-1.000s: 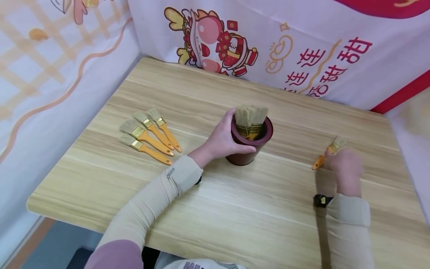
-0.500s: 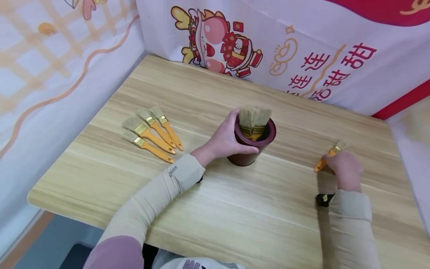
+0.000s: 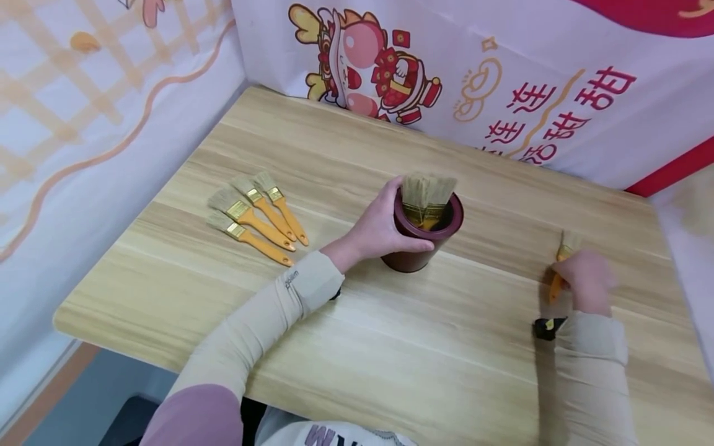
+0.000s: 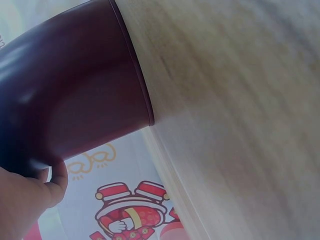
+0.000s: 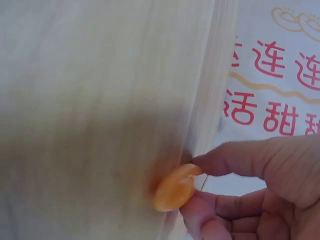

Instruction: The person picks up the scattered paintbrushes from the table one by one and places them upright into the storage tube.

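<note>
My left hand (image 3: 375, 230) grips a dark red-brown pot (image 3: 404, 261) near the middle of the table, with fingers behind the rim and thumb along the front. Wide paintbrushes (image 3: 428, 191) stand in the pot, bristles up, their handles mostly hidden inside. In the left wrist view, the pot's smooth wall (image 4: 80, 85) fills the upper left. Over at the right, my right hand (image 3: 590, 279) pinches a small paintbrush (image 3: 555, 288) with an orange handle, bristles pointing away from me. The right wrist view shows the handle end (image 5: 174, 191) between thumb and fingers.
Several orange-handled paintbrushes (image 3: 253, 226) lie fanned out on the left of the wooden table (image 3: 424, 347). A printed cloth (image 3: 446, 68) hangs along the back edge, and another cloth (image 3: 111, 124) borders the left side.
My right hand has closed on the small paintbrush, which has turned from slanting to pointing nearly straight away from me. The left hand has kept its grip on the pot.
</note>
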The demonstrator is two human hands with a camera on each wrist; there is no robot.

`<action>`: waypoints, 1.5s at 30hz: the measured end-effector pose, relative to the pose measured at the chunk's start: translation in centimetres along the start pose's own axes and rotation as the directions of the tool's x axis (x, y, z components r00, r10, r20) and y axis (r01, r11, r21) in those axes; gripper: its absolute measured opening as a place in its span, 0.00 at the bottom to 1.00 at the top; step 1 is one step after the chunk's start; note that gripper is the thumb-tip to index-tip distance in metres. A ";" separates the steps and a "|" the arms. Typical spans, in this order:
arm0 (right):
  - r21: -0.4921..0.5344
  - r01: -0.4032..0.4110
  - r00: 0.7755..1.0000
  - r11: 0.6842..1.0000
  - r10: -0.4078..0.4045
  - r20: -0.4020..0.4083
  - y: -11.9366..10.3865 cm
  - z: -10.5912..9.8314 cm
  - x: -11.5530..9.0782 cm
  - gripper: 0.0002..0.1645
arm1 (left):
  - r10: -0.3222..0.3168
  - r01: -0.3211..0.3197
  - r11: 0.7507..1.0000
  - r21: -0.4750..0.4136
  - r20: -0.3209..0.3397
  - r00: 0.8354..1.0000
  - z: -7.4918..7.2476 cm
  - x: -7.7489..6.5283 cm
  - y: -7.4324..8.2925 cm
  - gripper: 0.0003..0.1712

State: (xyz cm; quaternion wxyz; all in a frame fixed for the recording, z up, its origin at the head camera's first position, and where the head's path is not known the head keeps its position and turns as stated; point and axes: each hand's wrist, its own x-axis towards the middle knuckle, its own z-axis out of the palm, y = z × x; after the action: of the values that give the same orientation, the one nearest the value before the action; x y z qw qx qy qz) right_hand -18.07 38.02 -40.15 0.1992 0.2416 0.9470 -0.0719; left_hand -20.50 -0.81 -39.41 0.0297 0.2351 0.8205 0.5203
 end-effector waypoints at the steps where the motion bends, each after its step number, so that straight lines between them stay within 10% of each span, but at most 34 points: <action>1: 0.012 0.002 1.000 1.000 -0.002 -0.006 0.2 0.0 0.0 0.25 | 0.007 -0.007 1.000 0.002 -0.002 1.000 0.0 0.1 0.0 0.69; 19: 0.374 0.114 0.916 0.920 0.048 -0.397 -0.8 0.0 -0.5 0.24 | 0.007 -0.007 1.000 -0.017 0.007 1.000 -0.1 0.1 0.2 0.69; 30: 0.658 0.247 0.866 0.711 0.143 -0.480 -2.7 -1.3 -2.3 0.04 | 0.012 -0.011 0.999 -0.032 0.012 1.000 -0.1 0.1 0.3 0.69; 45: 0.604 0.496 0.806 0.624 -0.073 -0.588 -7.9 -2.7 -5.8 0.03 | 0.022 -0.022 0.999 -0.029 0.002 1.000 0.0 0.1 0.1 0.69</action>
State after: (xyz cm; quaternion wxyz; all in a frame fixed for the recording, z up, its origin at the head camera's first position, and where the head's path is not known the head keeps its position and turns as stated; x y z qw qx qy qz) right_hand -18.22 29.24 -34.97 -0.1873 0.1507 0.8795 -0.4106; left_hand -20.57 -0.72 -39.29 0.0286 0.2442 0.8102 0.5321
